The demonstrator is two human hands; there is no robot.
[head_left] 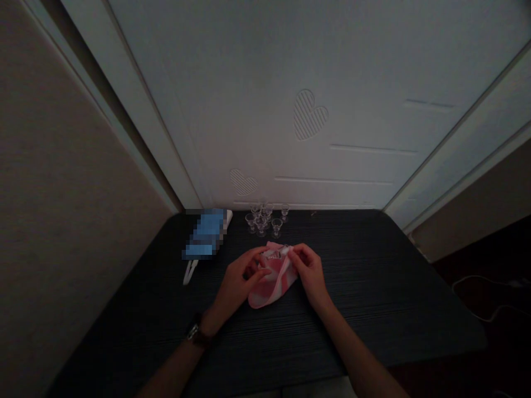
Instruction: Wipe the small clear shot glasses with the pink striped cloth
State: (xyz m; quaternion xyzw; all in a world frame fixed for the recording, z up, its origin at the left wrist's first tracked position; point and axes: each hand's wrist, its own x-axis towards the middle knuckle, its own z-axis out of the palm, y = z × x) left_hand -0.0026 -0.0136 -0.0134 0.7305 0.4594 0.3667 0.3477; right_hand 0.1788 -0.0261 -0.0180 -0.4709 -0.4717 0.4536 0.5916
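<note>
A pink and white cloth (269, 284) is bunched between my two hands above the dark table. My left hand (244, 276) is closed on its left side, thumb and fingers curled around it. With thumb and fingertips, my right hand (307, 265) pinches the cloth's upper right edge. Something clear and shiny, which looks like a small glass (274, 255), shows in the cloth's folds between the fingers; most of it is covered. Just beyond my hands stand several small clear stemmed glasses (276, 228) in a cluster.
On the dark wood-grained table (373, 287), a blurred-out blue and white object (207, 233) lies at the back left, with a white strap or handle (189, 272). A white panel with embossed hearts (309, 115) rises behind. White cables (493, 298) lie beyond the table's right edge.
</note>
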